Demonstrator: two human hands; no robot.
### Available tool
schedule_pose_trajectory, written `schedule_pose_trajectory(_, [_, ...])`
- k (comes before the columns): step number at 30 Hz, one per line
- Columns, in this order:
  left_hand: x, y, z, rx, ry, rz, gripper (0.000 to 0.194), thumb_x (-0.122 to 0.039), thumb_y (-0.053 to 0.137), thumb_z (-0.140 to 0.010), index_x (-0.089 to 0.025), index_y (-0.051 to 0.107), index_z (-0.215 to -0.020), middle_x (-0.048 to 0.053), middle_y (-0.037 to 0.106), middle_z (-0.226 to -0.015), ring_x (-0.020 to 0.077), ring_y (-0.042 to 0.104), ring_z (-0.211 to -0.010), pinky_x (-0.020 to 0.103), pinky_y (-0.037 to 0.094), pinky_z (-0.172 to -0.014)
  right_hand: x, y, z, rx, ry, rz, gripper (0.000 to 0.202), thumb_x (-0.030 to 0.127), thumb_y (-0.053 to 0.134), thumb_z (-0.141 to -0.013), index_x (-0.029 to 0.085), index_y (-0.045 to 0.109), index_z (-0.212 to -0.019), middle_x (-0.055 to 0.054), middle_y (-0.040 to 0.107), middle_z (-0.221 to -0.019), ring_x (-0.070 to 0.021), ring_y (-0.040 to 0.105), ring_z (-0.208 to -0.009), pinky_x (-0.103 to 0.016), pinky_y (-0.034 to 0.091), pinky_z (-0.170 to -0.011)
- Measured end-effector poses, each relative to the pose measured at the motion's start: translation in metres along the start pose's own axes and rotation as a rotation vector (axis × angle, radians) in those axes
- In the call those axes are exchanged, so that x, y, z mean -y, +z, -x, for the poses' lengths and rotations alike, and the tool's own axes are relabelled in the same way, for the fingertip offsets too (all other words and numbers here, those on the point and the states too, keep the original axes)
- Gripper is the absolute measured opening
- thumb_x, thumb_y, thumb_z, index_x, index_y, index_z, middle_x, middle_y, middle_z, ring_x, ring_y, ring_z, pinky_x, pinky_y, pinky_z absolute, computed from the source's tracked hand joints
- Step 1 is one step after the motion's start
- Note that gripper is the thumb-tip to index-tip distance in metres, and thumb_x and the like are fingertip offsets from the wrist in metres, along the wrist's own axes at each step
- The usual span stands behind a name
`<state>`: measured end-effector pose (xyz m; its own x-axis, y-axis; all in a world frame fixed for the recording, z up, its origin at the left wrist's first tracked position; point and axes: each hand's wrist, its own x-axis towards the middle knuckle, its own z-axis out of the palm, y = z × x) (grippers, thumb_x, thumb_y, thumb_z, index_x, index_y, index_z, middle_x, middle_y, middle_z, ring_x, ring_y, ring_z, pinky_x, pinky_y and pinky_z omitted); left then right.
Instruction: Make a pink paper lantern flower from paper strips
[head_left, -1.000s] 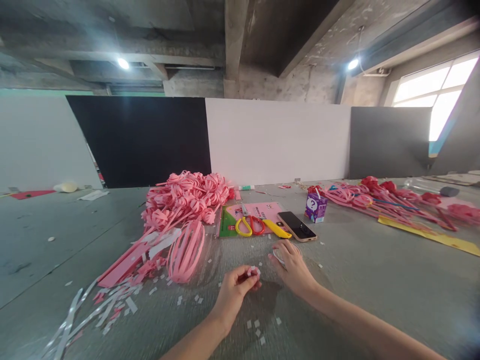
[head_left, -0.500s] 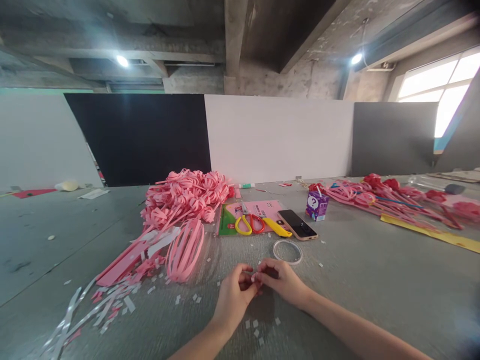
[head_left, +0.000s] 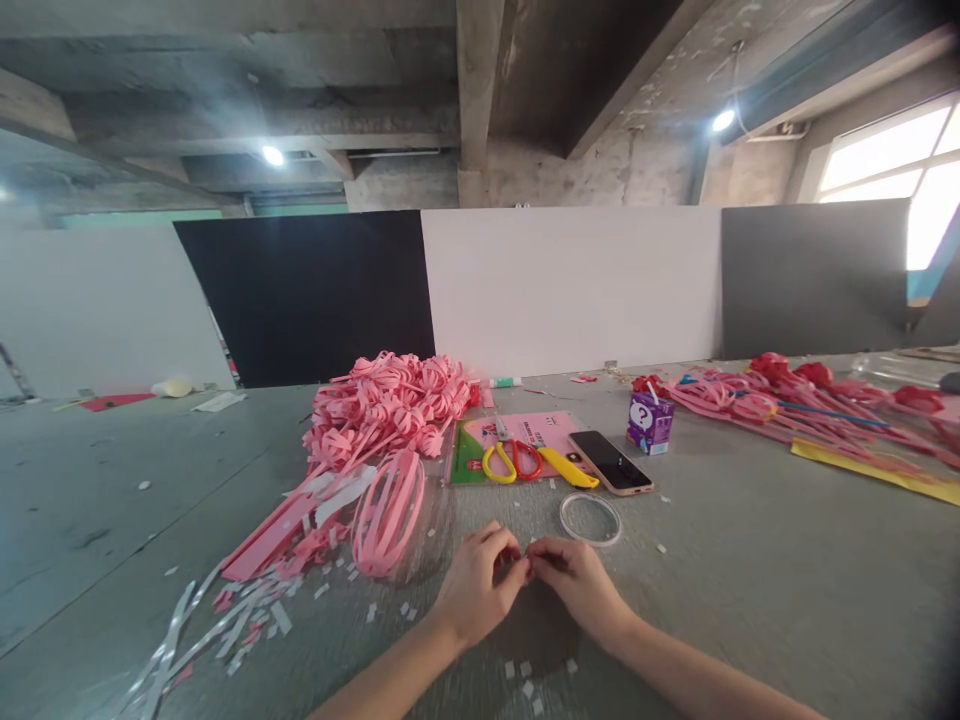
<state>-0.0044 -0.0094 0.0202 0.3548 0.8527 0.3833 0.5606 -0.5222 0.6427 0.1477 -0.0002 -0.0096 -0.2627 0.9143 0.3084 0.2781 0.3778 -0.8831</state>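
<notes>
Right hand has left the tape roll, which its fingers covered a second ago, and now meets the left hand over the tabletop. The small pink paper piece, plain to see in the left fingers then, is now all but hidden where the fingertips of both hands come together. Left thumb and forefinger are bent into a pinch on it, a small hollow showing behind their tips. The right fingers curl in to the same spot with little gap; whether they grip anything, I cannot tell. The whole view has swung slightly, while the things on the table keep their arrangement.

The tape roll lies flat just beyond the right hand, its whole ring visible. Past it, the phone, the yellow tool and the scissors form a row; the scissors and the tool lie partly over the pink and green packet. The purple box stands upright beyond the phone. To the left, the looped pink paper strips and the larger pink pile bound the space, the loops nearest the left hand. Tabletop stretches widest from the right forearm towards the yellow strip. At the far edge stands the white panel.
</notes>
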Motion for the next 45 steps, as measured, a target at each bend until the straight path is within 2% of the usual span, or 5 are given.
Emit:
schedule_pose_trajectory(7, [0.01,0.005,0.0,0.048,-0.031,0.159,0.023,-0.025,0.045,-0.078,-0.017,0.058,-0.06,0.001,0.053,-0.064,0.0139,0.05,-0.062,0.021,0.034,-0.058,0.0,0.001,-0.001,0.033,-0.016,0.053,0.022,0.019,0.043,-0.078,0.016,0.061,-0.068,-0.002,0.063,-0.064,-0.0144,0.057,-0.063,-0.022,0.042,-0.06])
schedule_pose_trajectory(17, [0.021,0.005,-0.003,0.012,-0.121,0.283,0.02,-0.026,0.047,-0.077,-0.018,0.058,-0.063,-0.001,0.054,-0.062,0.0147,0.049,-0.062,0.021,0.034,-0.058,0.001,0.001,0.001,-0.037,0.038,0.042,0.017,0.023,0.047,-0.078,0.016,0.062,-0.082,-0.004,0.066,-0.078,-0.0154,0.06,-0.072,-0.024,0.044,-0.066])
schedule_pose_trajectory(25, [0.017,0.003,-0.002,0.018,-0.115,0.286,0.012,-0.023,0.047,-0.076,-0.018,0.057,-0.072,-0.001,0.053,-0.067,0.0135,0.048,-0.064,0.02,0.034,-0.059,0.002,0.0,0.001,0.005,0.019,0.129,0.015,0.02,0.045,-0.078,0.015,0.059,-0.072,-0.001,0.062,-0.067,-0.0125,0.056,-0.062,-0.021,0.04,-0.058])
schedule_pose_trajectory(29, [0.018,0.003,-0.002,0.054,-0.079,0.23,0.016,-0.021,0.046,-0.077,-0.017,0.055,-0.063,-0.001,0.051,-0.065,0.0129,0.047,-0.063,0.021,0.033,-0.058,0.003,0.001,0.002,0.04,-0.001,0.129,0.014,0.015,0.046,-0.076,0.015,0.059,-0.072,0.0,0.061,-0.066,-0.0115,0.054,-0.061,-0.02,0.039,-0.057])
schedule_pose_trajectory(45, [0.02,0.005,-0.003,0.096,-0.083,0.179,0.021,-0.023,0.042,-0.08,-0.016,0.052,-0.064,-0.001,0.049,-0.065,0.0127,0.047,-0.063,0.022,0.034,-0.058,0.003,0.0,0.0,0.091,0.002,0.02,0.014,0.015,0.046,-0.076,0.015,0.059,-0.071,-0.002,0.062,-0.068,-0.0125,0.055,-0.063,-0.021,0.04,-0.06])
